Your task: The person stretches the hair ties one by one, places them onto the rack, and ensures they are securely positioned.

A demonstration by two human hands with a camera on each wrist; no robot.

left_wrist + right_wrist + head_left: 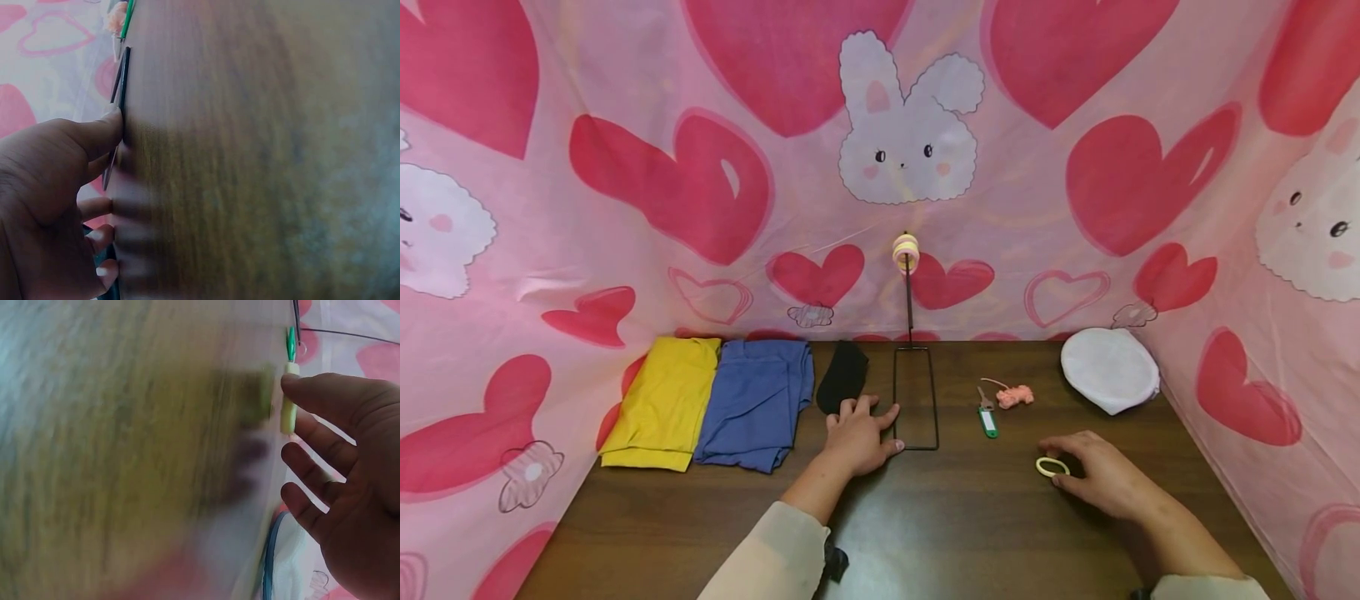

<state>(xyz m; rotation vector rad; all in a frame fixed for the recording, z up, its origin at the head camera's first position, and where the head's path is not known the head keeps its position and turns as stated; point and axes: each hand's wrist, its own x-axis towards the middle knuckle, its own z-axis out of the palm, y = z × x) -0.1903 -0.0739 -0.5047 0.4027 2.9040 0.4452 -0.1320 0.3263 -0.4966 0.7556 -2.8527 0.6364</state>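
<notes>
In the head view my left hand [859,437] spreads its fingers at the left side of a black wire stand [936,408]. Thumb and index finger touch the stand's rectangular base on the table. At the top of the stand's upright rod hang several yellow, white and pink rings [906,246]. To the right, my right hand [1097,471] pinches a pale yellow ring [1051,459] between thumb and index finger, a little above the table. The right wrist view shows this ring [289,419] edge-on, the other fingers loosely bent.
Folded yellow cloth [666,400], folded blue cloth [756,400] and a black cloth item [842,375] lie at the left. Right of the stand are a key with a green tag [988,421] and a pink cord bundle [1017,396]. A white round pouch [1108,367] sits back right.
</notes>
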